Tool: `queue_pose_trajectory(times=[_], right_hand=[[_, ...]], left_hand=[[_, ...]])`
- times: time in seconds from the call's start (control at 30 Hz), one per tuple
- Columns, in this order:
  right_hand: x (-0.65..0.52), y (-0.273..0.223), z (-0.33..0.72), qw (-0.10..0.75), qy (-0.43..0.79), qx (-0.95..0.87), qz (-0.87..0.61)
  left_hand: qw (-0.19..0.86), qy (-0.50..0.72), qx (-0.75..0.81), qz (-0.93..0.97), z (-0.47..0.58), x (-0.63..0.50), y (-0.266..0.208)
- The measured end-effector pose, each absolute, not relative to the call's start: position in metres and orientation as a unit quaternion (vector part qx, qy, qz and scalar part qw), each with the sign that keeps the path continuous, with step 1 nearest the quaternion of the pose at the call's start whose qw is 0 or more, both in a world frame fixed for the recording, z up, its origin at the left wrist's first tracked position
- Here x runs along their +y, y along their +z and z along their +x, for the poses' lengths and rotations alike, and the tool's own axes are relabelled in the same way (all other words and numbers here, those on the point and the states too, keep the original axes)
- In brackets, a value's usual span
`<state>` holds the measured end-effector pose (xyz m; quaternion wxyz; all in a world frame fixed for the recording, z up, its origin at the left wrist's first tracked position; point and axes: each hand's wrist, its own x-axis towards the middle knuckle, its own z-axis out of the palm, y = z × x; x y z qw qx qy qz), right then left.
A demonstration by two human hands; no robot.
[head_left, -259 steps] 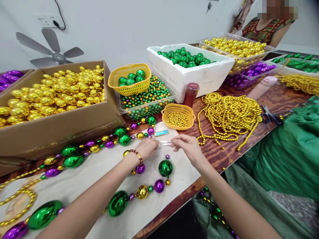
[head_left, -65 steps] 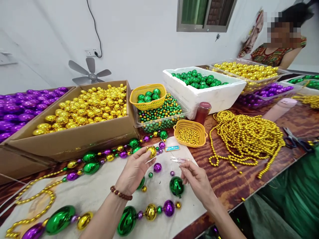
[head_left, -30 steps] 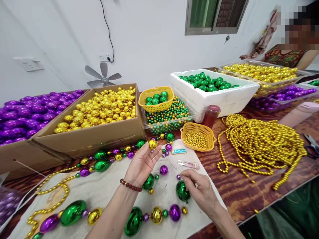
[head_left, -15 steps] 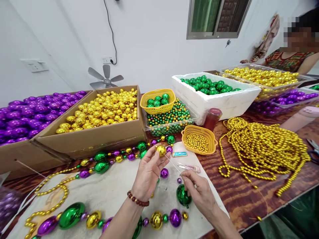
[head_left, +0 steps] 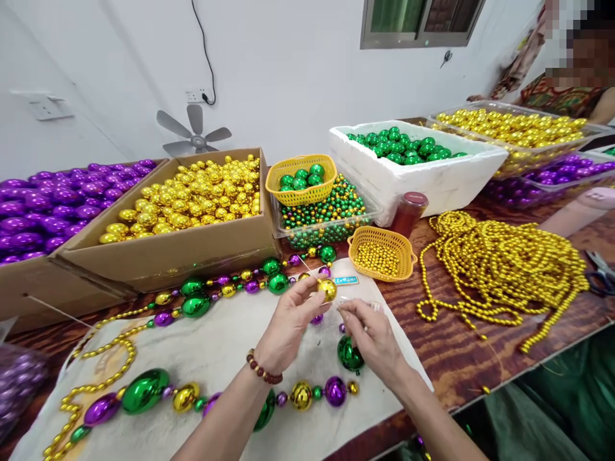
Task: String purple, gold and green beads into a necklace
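My left hand (head_left: 293, 314) pinches a shiny gold bead (head_left: 327, 291) between thumb and fingers above the white cloth (head_left: 192, 352). A thin straight needle (head_left: 304, 264) sticks out beyond the bead at upper left. Close by on the right, my right hand (head_left: 372, 333) is closed, thumb against fingertips, on the thin needle or its thread; which one is hard to see. Beneath the right hand lie a large green bead (head_left: 350, 353) and a small purple bead. A strand of gold, green and purple beads (head_left: 302, 395) curves across the cloth, partly hidden by my left forearm.
Cardboard boxes of purple beads (head_left: 62, 205) and gold beads (head_left: 192, 198) stand at left. Behind are a yellow basket (head_left: 300, 192) and a white foam box (head_left: 423, 186). A small basket (head_left: 382, 272), gold bead strings (head_left: 500, 275) and scissors (head_left: 600, 275) lie right. A person sits far right.
The gold bead and my right hand have come closer together, and the needle now shows on the bead's far side. The view has tilted slightly downward.
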<state>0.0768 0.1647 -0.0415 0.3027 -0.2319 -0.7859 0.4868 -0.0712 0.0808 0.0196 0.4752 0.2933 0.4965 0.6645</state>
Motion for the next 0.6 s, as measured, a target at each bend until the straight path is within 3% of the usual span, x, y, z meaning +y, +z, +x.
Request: queue_pose_trajectory(times=[0.07,0.13,0.27,0.4,0.6], right_hand=[[0.17,-0.036,0.075,0.317,0.506,-0.767,-0.235],[0.176,-0.034,0.076,0.334,0.542,-0.733,-0.241],[0.181,-0.04,0.081,0.353,0.585,-0.685,-0.254],[0.177,-0.047,0.085,0.356,0.58,-0.683,-0.265],[0.174,-0.048,0.087,0.36,0.58,-0.678,-0.272]], left_hand=[[0.442,0.598,0.559,0.368,-0.079,0.077,0.016],[0.321,0.512,0.655,0.454,-0.091,0.068,0.01],[0.07,0.22,0.767,0.599,-0.106,0.051,-0.007],[0.007,0.062,0.784,0.618,-0.097,0.053,-0.022],[-0.006,0.032,0.815,0.578,-0.086,0.063,-0.039]])
